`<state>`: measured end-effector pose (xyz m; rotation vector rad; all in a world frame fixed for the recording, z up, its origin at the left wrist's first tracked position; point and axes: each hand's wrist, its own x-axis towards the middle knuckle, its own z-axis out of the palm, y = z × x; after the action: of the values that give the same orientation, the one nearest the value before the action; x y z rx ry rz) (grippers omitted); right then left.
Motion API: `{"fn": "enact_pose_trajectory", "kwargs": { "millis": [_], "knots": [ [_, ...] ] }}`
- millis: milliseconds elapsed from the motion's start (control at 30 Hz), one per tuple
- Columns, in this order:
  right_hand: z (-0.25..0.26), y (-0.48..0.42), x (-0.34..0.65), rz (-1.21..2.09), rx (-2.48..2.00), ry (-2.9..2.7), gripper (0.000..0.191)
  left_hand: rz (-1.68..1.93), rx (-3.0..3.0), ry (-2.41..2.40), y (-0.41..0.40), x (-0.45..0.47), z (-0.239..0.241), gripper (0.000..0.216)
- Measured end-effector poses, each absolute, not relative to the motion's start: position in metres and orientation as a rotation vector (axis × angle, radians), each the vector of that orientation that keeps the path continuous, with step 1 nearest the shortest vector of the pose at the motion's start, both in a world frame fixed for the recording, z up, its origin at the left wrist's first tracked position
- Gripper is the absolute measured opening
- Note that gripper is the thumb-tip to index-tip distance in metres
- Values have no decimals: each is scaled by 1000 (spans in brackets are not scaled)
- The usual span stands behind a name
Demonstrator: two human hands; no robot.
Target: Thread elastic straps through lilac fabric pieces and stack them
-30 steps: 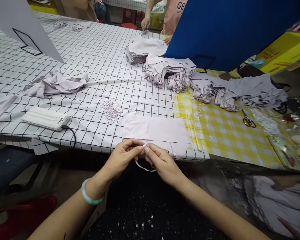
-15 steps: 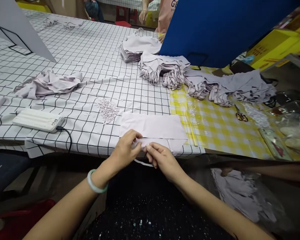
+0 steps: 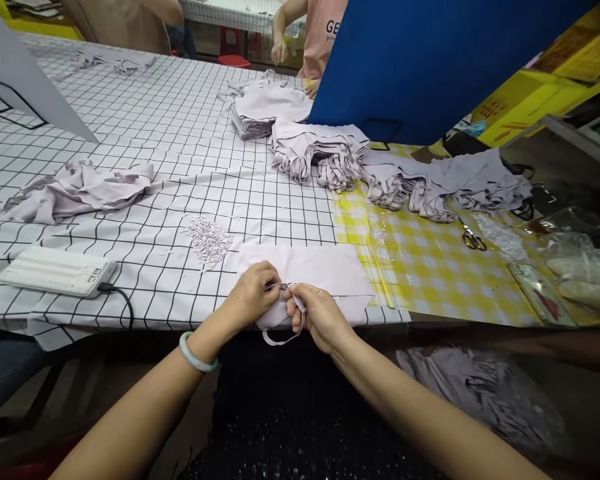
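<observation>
At the table's near edge my left hand (image 3: 253,293) and my right hand (image 3: 316,313) are both pinched shut on the near edge of a pale lilac fabric piece (image 3: 325,270). A thin lilac strap loop (image 3: 280,339) hangs from between my fingers, below the table edge. The fabric piece lies flat on the black-gridded white tablecloth (image 3: 180,173). A green bangle (image 3: 194,353) circles my left wrist.
A heap of small lilac clippings (image 3: 207,237) lies left of the fabric. A white power bank (image 3: 55,271) with a cable sits at left. Stacks of lilac pieces (image 3: 325,153) stand farther back, scissors (image 3: 473,237) on the yellow check cloth, a blue board (image 3: 430,60) behind. Another person (image 3: 315,33) works at the far side.
My hands have moved forward onto the fabric's near edge and closed closer together; the strap loop now hangs lower. The camera view has shifted slightly.
</observation>
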<state>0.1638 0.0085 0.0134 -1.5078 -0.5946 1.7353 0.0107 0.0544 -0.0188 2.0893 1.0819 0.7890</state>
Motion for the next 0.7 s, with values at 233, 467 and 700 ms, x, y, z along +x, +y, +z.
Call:
{"fn": "enact_pose_trajectory", "kwargs": {
  "millis": [233,467,700],
  "knots": [
    [11,14,158,1680,-1525,-511,15,792,1998,1131,55,12,-18,14],
    [10,17,155,1656,-1551,-537,16,847,1997,1135,54,14,-20,14],
    [15,22,158,1713,-1599,-555,15,846,1990,1119,54,14,-20,16]
  ]
}}
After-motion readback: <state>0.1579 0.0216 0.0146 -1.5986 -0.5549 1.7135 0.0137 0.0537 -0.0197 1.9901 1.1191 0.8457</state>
